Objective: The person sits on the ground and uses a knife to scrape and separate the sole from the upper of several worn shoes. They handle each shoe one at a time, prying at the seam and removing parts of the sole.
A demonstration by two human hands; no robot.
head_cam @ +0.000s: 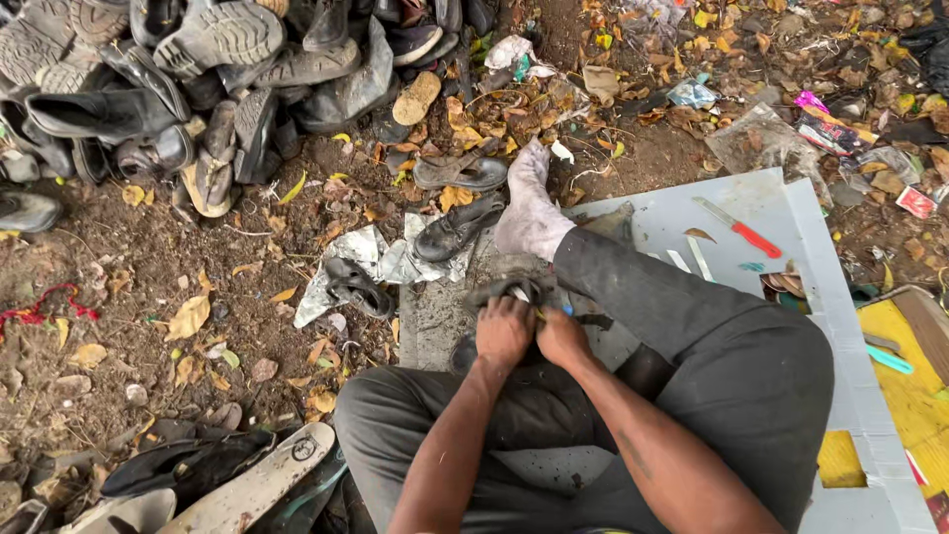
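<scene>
Hands work close together by the raised knee: left hand (504, 331) and right hand (561, 336) both clench a dark sole (509, 290) lying on the grey board (791, 213) before the bare foot (529, 203). A slip seems possible, since the sole is thin and curled. One red-handled knife (739, 226) lies well apart; two loose shoes (457, 198) sit near; one shoe pile (178, 79) lies beyond.

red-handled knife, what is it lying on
The red-handled knife lies flat on a pale grey board, beside a few thin strips. The ground under the board is covered.
</scene>
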